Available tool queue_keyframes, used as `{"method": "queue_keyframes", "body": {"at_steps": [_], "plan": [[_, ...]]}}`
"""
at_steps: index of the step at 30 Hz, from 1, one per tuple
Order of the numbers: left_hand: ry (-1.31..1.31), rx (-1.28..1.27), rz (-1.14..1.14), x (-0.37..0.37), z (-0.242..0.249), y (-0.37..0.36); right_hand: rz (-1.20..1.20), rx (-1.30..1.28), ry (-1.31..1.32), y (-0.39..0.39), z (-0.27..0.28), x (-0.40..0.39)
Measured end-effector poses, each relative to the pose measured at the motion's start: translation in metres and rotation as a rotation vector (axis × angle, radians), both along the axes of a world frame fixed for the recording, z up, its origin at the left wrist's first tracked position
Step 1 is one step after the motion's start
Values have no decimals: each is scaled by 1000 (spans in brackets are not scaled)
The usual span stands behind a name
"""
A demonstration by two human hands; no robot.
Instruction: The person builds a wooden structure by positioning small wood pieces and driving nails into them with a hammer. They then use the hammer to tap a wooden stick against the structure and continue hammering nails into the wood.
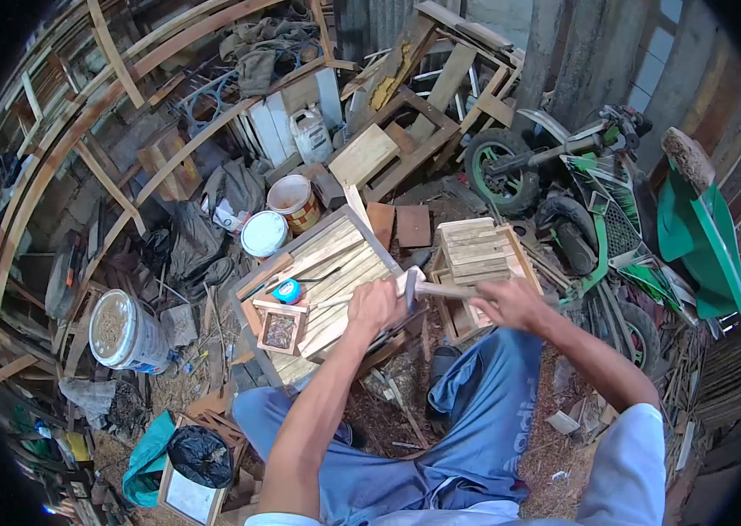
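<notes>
Left arm reaching forward, and the left hand (372, 304) was bunched low over the slatted bench (350, 252), right by the hammer's head; whether it pinched anything could not be told. Across came the right arm, elbow bent outward, and there it was: the right hand (511, 304) curled round the handle of the hammer (449, 290), which lay nearly level between the two hands! Far left stood a white bucket (138, 337); on the bench, a small wooden box (281, 328) sat near a blue round container (286, 291). Rightward, a slatted crate (473, 250), a green motorbike (597, 232), then a green wheelbarrow (695, 245) crowded the littered ground.
</notes>
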State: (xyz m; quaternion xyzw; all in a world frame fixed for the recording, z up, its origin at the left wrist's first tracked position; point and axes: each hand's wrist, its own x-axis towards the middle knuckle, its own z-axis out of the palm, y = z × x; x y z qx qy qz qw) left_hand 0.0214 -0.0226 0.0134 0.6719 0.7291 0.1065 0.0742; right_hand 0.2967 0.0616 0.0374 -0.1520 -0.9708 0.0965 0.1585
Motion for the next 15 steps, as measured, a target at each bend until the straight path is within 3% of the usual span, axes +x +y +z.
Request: {"method": "queue_keyframes", "body": {"at_steps": [2, 6, 10, 14, 15], "plan": [[6, 37, 31, -3, -8, 4, -135, 93, -114, 11, -3, -1], [-26, 81, -33, -5, -3, -1, 131, 10, 57, -11, 17, -4], [-61, -19, 54, -2, -7, 6, -82, 65, 13, 9, 2, 1], [-17, 10, -1, -5, -2, 2, 119, 13, 56, -9, 1, 1], [-48, 14, -25, -8, -6, 5, 52, 3, -2, -9, 3, 5]]}}
